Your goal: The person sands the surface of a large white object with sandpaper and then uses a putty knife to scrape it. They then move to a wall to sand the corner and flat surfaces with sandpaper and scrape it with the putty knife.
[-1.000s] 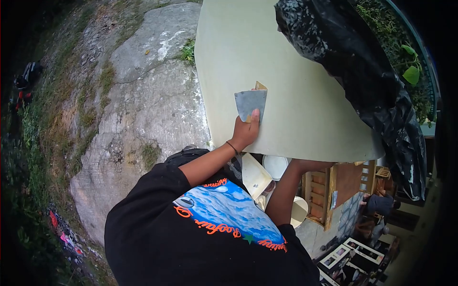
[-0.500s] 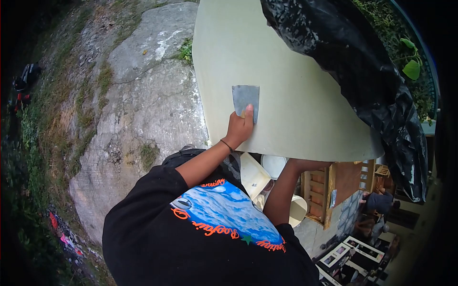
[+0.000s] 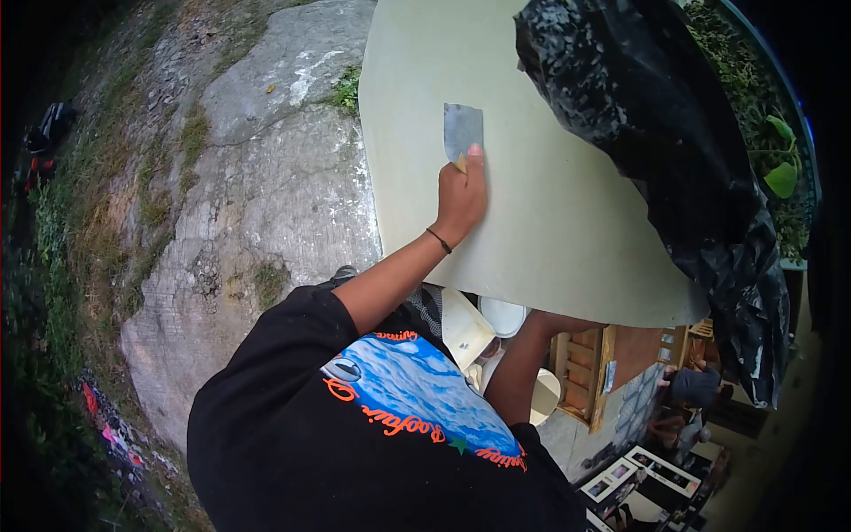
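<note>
My left hand (image 3: 463, 195) is closed around a putty knife (image 3: 463, 131), with the thumb pressed against its flat grey metal blade. The blade lies against the smooth face of a pale grey-green panel (image 3: 550, 204), whose lower edge curves. A dark band circles my left wrist. My right arm reaches up to the panel's lower edge, where my right hand (image 3: 567, 324) goes in behind it and the fingers are hidden. Crumpled black plastic sheeting (image 3: 651, 133) drapes along the panel's right side.
Below the panel are a cream rectangular container (image 3: 465, 328), a white bucket lid (image 3: 503, 316) and a pale bucket (image 3: 544, 395). A wooden frame (image 3: 578, 377) stands to the right, with people (image 3: 696, 386) beyond. Cracked concrete (image 3: 257, 195) spreads left, with plants at both sides.
My left hand and the putty knife have moved up the panel. The view has shifted slightly. My right hand stays at the lower edge.
</note>
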`<state>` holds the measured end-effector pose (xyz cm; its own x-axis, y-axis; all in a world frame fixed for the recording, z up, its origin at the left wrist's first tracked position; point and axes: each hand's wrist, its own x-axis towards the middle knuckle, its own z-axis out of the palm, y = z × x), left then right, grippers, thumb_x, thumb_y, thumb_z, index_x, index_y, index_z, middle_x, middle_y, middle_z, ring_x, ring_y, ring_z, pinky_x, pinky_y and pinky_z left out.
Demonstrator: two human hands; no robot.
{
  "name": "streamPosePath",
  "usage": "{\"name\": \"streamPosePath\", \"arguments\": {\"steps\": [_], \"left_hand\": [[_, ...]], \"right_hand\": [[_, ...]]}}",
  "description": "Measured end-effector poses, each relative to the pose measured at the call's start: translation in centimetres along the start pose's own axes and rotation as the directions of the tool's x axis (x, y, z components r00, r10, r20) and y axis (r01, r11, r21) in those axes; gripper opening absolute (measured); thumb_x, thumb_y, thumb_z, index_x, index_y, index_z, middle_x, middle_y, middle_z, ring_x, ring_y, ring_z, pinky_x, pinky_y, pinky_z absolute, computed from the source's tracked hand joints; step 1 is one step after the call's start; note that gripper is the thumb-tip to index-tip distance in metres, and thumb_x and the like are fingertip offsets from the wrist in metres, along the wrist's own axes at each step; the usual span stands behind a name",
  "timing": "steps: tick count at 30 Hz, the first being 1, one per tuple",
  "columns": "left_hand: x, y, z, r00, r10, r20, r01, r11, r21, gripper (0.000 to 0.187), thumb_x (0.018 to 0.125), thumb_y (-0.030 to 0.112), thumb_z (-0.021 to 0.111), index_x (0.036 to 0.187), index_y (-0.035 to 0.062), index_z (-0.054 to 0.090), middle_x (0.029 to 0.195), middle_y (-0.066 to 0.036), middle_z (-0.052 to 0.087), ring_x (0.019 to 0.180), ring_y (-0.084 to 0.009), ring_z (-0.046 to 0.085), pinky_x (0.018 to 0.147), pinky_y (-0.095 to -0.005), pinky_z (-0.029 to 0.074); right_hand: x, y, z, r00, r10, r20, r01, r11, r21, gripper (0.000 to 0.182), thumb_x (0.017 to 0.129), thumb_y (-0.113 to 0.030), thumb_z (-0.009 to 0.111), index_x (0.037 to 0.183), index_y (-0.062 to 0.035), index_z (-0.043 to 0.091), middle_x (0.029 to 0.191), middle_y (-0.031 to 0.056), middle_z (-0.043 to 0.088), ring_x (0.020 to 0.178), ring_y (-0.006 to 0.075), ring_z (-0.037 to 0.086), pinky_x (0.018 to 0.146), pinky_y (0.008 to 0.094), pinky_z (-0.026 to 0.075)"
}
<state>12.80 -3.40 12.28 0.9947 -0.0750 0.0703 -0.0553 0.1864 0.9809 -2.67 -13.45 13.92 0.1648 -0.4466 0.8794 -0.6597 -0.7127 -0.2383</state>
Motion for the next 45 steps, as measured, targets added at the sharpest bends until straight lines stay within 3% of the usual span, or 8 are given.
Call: {"name": "streamPosePath", "arguments": {"steps": [3,6,10,16,26,33,39,45], "left_hand": [[1.7,-4.2,-1.2,0.999,-0.013,-0.046,0.02,0.988,0.153,0.054,0.092,0.035,0.033,0.058,-0.0047,0.045,0.048,-0.016,0.045,0.045,-0.0292,0.042,0.049,-0.0405,0.034],[1.9,-9.0,-3.6,0.944,-0.32,-0.075,0.323,0.864,0.387,0.055,0.092,0.037,0.031,0.063,-0.0071,0.05,0.054,-0.019,0.05,0.053,-0.0343,0.049,0.057,-0.0409,0.04],[0.1,-7.3,-3.0,0.961,-0.274,-0.036,0.268,0.891,0.366,0.051,0.092,0.036,0.033,0.077,-0.0086,0.054,0.065,-0.022,0.056,0.062,-0.0354,0.055,0.062,-0.0425,0.042],[0.7,-1.3,1.4,0.828,0.542,-0.142,-0.524,0.839,0.144,0.043,0.093,0.035,0.036,0.083,-0.0037,0.052,0.067,-0.011,0.056,0.059,-0.0269,0.052,0.06,-0.0368,0.042],[1.4,-6.5,-2.7,0.974,-0.224,-0.036,0.226,0.966,0.125,0.056,0.092,0.039,0.035,0.06,-0.0049,0.046,0.048,-0.012,0.044,0.046,-0.0201,0.041,0.048,-0.0366,0.034],[0.2,-1.1,-0.9,0.989,-0.083,0.121,0.08,0.996,0.036,0.049,0.092,0.036,0.04,0.063,-0.0033,0.045,0.047,-0.006,0.039,0.045,-0.0156,0.035,0.045,-0.0334,0.033],[-2.0,4.2,-0.3,0.881,0.383,0.279,-0.38,0.923,-0.065,0.045,0.091,0.022,0.041,0.125,-0.0076,0.035,0.132,-0.024,0.034,0.123,-0.0362,0.033,0.095,-0.036,0.037],[-3.2,-12.8,-3.3,0.935,-0.354,-0.022,0.33,0.845,0.421,0.056,0.091,0.039,0.036,0.074,-0.0103,0.054,0.056,-0.023,0.054,0.057,-0.0382,0.056,0.057,-0.0439,0.043]], "right_hand": [[-0.2,0.8,0.1,0.914,-0.405,0.024,0.358,0.776,-0.518,0.053,0.08,-0.045,0.054,0.11,-0.001,0.048,0.104,0.0136,0.054,0.092,0.0305,0.055,0.078,0.0378,0.043],[-1.2,0.8,0.5,0.992,0.126,0.013,-0.125,0.957,0.263,0.056,0.08,-0.047,0.054,0.11,-0.0011,0.048,0.104,0.013,0.054,0.091,0.0304,0.055,0.076,0.0391,0.044],[-0.8,0.8,0.2,0.992,0.111,0.052,-0.117,0.986,0.118,0.054,0.079,-0.047,0.055,0.109,-0.0017,0.049,0.103,0.0125,0.055,0.09,0.0298,0.056,0.075,0.0384,0.044],[-0.8,0.9,0.2,0.998,-0.022,0.054,0.028,0.992,-0.123,0.052,0.078,-0.046,0.056,0.107,-0.0027,0.05,0.101,0.0118,0.056,0.088,0.0288,0.056,0.073,0.0374,0.045],[-0.6,1.2,0.2,0.978,-0.19,0.09,0.21,0.892,-0.4,0.048,0.077,-0.044,0.058,0.104,-0.0043,0.053,0.098,0.0106,0.057,0.085,0.0273,0.058,0.069,0.0358,0.047],[-0.6,1.2,-0.2,0.945,-0.293,0.145,0.322,0.756,-0.57,0.046,0.076,-0.043,0.06,0.102,-0.0054,0.054,0.096,0.0098,0.058,0.083,0.0262,0.059,0.067,0.0347,0.047],[0.4,-0.3,-1.0,0.932,-0.325,0.161,0.359,0.764,-0.536,0.048,0.077,-0.045,0.059,0.103,-0.0056,0.053,0.097,0.0103,0.058,0.083,0.0257,0.059,0.069,0.0348,0.048],[-0.3,0.7,-0.6,0.942,-0.326,0.084,0.323,0.806,-0.495,0.049,0.077,-0.045,0.059,0.106,-0.006,0.053,0.098,0.0092,0.058,0.083,0.0249,0.059,0.067,0.0347,0.048]]}}
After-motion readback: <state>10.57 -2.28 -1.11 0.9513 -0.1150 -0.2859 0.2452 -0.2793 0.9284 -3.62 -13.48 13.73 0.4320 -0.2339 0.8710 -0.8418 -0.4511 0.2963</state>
